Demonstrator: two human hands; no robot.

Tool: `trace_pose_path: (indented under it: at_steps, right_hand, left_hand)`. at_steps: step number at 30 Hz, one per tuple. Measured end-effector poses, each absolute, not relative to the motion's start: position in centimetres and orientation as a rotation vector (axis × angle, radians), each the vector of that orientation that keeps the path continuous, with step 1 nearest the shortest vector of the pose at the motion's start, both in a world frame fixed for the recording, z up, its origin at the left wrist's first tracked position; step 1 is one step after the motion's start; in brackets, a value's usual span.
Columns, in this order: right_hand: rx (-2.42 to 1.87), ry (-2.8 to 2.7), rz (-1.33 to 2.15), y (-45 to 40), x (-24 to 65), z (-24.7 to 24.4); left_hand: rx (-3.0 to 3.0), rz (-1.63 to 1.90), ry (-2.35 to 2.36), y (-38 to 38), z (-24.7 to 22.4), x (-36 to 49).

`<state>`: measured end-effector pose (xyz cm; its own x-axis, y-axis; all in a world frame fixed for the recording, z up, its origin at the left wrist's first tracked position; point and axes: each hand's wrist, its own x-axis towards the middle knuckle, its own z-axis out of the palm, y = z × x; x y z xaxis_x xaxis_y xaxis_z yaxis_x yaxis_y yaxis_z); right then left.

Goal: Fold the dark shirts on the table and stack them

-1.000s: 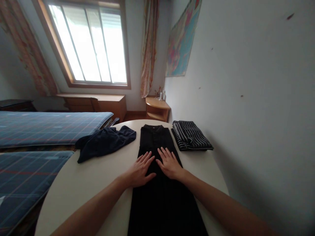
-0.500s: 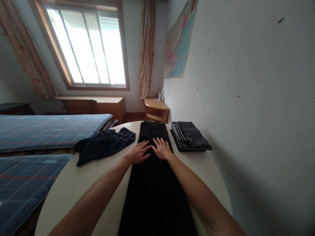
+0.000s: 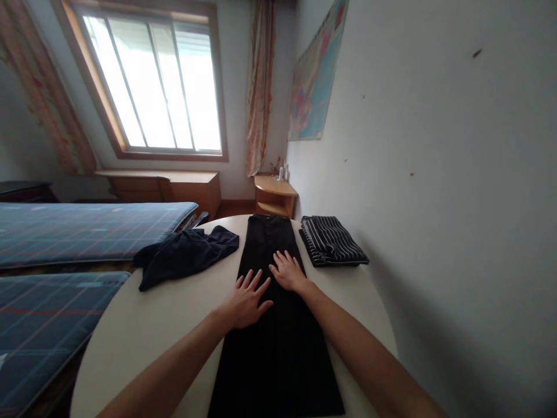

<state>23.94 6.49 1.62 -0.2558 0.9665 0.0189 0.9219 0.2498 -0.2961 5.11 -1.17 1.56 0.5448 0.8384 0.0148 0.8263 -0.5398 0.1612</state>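
A black garment [image 3: 278, 360], likely trousers with a buttoned waistband at the far end, lies flat and lengthwise over the round white table. My left hand [image 3: 247, 302] rests on its left side with the fingers spread. Slightly farther off, my right hand [image 3: 287, 270] lies on the right part of the cloth, fingers stretched out. Neither hand grips anything. To the left is a crumpled dark navy garment [image 3: 189, 255]. A folded black garment with white stripes [image 3: 334, 241] sits to the right.
The white table [image 3: 143, 325] has a wall [image 3: 456, 232] to its right. Two plaid-covered mattresses [image 3: 87, 232] stand along its left. Beyond are a desk [image 3: 195, 183], a small corner shelf [image 3: 276, 186], a window [image 3: 161, 87] and a wall map [image 3: 315, 87].
My left hand has slid toward me along the black garment, its fingers spreading wider. My right hand has moved slightly toward me. The view has shifted a little.
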Motion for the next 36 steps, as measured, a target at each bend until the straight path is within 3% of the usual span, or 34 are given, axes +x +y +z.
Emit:
trace_pose_path:
  at_steps: [7,23,36]
  right_hand:
    - [-1.678,-2.427,0.487,1.9,24.0,2.0]
    - [-1.041,-2.421,0.53,-1.2,27.5,3.3]
    - [-0.971,-2.512,0.673,-2.3,27.5,4.5]
  left_hand:
    - [2.611,0.252,1.489,-4.1,1.2,5.0]
    - [2.654,0.521,0.893,-4.5,2.4,3.3]
    - [2.623,0.544,0.835,-4.9,3.2,3.6]
